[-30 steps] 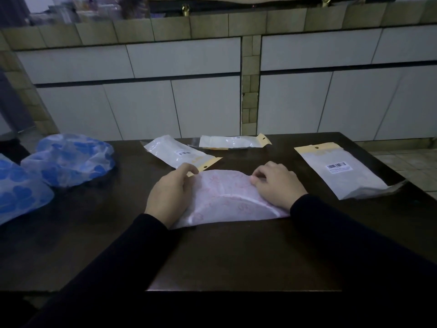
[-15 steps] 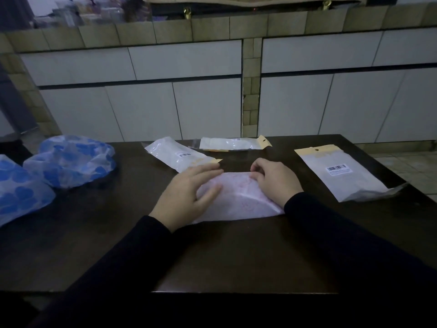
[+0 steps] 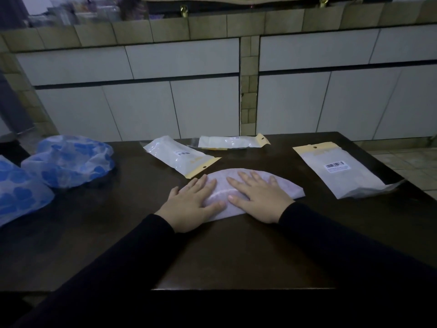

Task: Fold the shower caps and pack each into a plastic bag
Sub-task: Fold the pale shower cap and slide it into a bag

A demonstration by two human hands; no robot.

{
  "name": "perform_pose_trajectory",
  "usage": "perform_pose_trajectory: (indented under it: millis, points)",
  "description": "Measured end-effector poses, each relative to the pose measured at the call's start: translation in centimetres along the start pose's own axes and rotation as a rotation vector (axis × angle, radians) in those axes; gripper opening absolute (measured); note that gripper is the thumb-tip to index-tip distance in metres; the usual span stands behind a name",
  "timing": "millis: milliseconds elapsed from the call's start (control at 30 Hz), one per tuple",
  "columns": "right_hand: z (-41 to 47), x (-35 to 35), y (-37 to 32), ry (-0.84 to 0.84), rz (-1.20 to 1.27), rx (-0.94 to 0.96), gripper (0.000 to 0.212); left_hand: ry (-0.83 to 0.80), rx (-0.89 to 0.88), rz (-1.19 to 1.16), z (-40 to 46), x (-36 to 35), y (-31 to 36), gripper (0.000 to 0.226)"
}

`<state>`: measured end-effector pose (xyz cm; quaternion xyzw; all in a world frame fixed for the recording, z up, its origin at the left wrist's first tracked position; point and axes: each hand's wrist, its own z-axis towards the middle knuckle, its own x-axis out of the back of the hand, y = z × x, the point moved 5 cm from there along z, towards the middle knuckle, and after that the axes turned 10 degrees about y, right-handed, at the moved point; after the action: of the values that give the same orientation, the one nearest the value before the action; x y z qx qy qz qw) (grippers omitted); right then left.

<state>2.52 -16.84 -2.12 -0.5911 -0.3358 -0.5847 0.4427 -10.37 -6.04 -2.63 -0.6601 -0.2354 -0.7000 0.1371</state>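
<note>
A pale pink shower cap (image 3: 292, 187), folded into a half-moon, lies flat in the middle of the dark table (image 3: 236, 256). My left hand (image 3: 192, 202) presses on its left part with straight fingers. My right hand (image 3: 257, 194) lies flat on its middle, fingers spread. An empty plastic bag (image 3: 340, 174) with a yellow header and a barcode label lies to the right, its mouth open toward the table's edge. Two packed bags (image 3: 177, 155) (image 3: 230, 142) lie behind the cap.
Two blue-patterned shower caps (image 3: 68, 160) (image 3: 16, 188) sit puffed up at the table's left side. White cabinet doors (image 3: 205, 107) and a tiled counter edge stand behind the table. The table's near edge runs below my forearms.
Both hands went from pinching the cap's folded edge to lying flat on it. The cap now lies flatter, in a half-moon shape.
</note>
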Motion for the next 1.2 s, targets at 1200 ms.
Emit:
perform_pose_trajectory:
  millis: [1200]
  points:
    - [-2.7,3.7,1.1,0.291,0.151,0.134,0.040,0.268,-0.354,-0.328,-3.9,2.3,4.2,0.034]
